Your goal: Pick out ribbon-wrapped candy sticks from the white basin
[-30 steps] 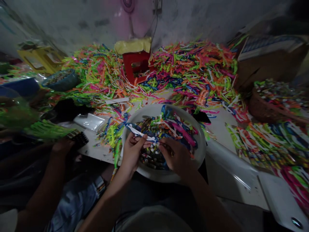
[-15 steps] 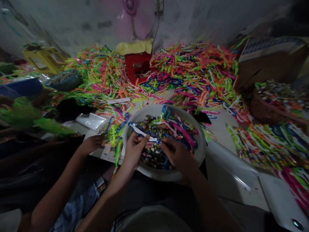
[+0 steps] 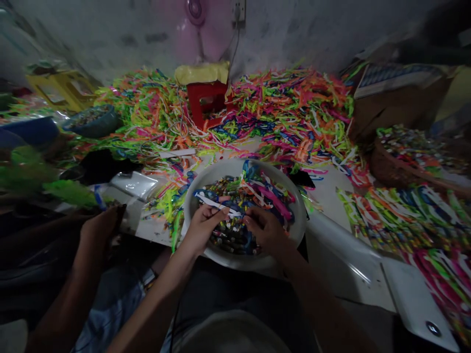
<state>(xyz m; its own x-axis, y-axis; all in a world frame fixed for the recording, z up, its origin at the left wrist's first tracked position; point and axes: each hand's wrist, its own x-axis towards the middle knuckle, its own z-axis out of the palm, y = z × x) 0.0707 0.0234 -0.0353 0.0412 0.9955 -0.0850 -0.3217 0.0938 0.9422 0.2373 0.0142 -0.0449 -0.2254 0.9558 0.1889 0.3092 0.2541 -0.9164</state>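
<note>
My left hand (image 3: 203,223) pinches a blue and white plastic strip (image 3: 213,202), which slants across the left part of a round white basin (image 3: 300,240). At the strip's right end are the closed fingers of my right hand (image 3: 265,228); whatever small part they grip there is too dark to make out. Small bead-like pieces fill the basin below both hands. Pink, blue and orange strips (image 3: 272,196) lie on its right side.
A colourful heap of strips (image 3: 294,103) backs the table around a red stool (image 3: 206,103). Rows of finished-looking strips (image 3: 390,215) lie right, near a brown basin (image 3: 390,166). Another person's hand (image 3: 97,225) is at left, by a blue bowl (image 3: 93,125).
The other person's hand has moved left, away from the white basin, and now has something blue by its fingers. My hands hold nearly the same pose; the view has shifted slightly.
</note>
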